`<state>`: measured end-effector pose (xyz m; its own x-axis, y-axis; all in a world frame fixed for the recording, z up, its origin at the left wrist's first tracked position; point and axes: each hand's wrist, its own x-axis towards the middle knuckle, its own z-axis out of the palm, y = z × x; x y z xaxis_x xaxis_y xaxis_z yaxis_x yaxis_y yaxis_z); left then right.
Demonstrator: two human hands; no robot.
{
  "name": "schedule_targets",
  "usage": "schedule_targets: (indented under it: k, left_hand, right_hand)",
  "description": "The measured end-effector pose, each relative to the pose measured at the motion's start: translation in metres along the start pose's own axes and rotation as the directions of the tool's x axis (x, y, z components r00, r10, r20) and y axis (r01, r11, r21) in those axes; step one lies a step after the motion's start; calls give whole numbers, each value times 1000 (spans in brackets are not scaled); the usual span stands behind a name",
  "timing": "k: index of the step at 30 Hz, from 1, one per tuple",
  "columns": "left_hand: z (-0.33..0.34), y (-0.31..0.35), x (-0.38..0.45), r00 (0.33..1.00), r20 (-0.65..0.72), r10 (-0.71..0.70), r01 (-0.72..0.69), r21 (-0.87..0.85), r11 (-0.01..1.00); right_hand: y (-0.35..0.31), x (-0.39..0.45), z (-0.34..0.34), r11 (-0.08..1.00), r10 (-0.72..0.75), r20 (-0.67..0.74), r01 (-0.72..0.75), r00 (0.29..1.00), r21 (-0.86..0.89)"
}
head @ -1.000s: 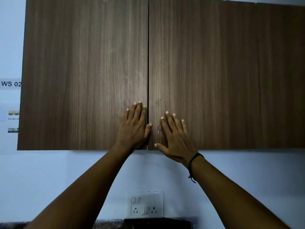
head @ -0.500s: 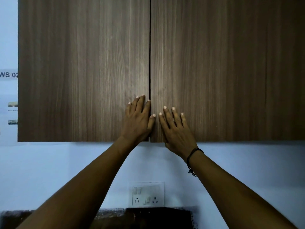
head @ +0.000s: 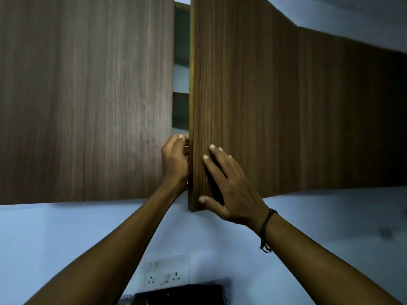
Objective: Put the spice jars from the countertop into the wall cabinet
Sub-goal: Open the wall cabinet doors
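Observation:
The wall cabinet has two dark wood doors. Its left door (head: 88, 102) is closed. Its right door (head: 253, 106) stands ajar, its free edge swung out toward me. My left hand (head: 175, 160) is curled around that free edge low down, fingertips hooked behind it. My right hand (head: 229, 186) lies flat on the front of the right door near its lower corner, fingers spread. Through the narrow gap (head: 181, 84) I see shelf edges inside the cabinet. No spice jars are in view.
Below the cabinet is a pale blue wall with a white switch and socket plate (head: 166, 275). A dark object (head: 180, 293) shows at the bottom edge. A black cord circles my right wrist (head: 266, 225).
Both doors were closed with my palms flat on them. Now the right door has swung out, and my left hand has moved from the left door to grip the right door's edge.

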<state>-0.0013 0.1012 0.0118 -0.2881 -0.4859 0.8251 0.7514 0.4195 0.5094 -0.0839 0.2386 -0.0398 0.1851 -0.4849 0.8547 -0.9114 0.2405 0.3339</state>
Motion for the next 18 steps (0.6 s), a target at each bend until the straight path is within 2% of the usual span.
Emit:
schedule_targets:
  k: [4,8,12,15,18]
  left_hand:
    - [30,28,-21,996,52,70,-65,-82,995]
    - [78,55,-45,988,36,151,-144,-150,978]
    - [136,75,-73,996,85,28,8,-393,919]
    - [173,85,-89,987,161,0,74,-455,887]
    - [207,95,-103,982,186,19,72,-474,877]
  right_hand:
    - [-20,13,-52,930,305,-168,-255,937,263]
    - [-31,11,-96,831,496,-197,-396,846,390]
    - [-26,-8,-141,756,591,-184,-460,786,465]
    - [-19,-23,-171,751,605,-212,-461,768,473]
    - [-11,-38,-200,759,609,-258,-455,750,465]
